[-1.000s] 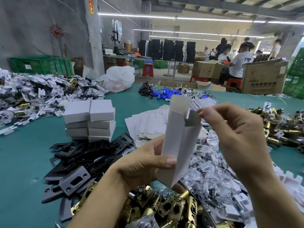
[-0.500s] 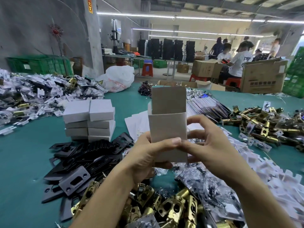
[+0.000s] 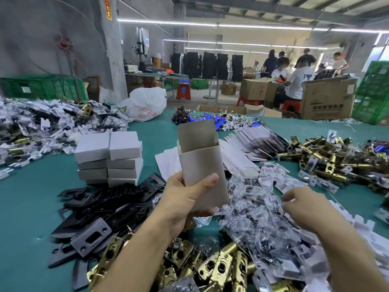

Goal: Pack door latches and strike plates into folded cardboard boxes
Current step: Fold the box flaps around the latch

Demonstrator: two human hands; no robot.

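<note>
One hand now carries the box (image 3: 202, 165): the left hand (image 3: 185, 204), fingers clamped on it, upright and open-topped above the worktop (image 3: 31, 203). The right hand (image 3: 305, 207) has let go, reaching right over bags (image 3: 252, 209); its fingers' grip is unclear. Filling likely follows.

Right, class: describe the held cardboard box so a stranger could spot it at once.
Find the green table. Above its middle, the left hand grips an upright cardboard box. Unlike the closed white boxes stacked to its left, its top flap stands open.
</note>
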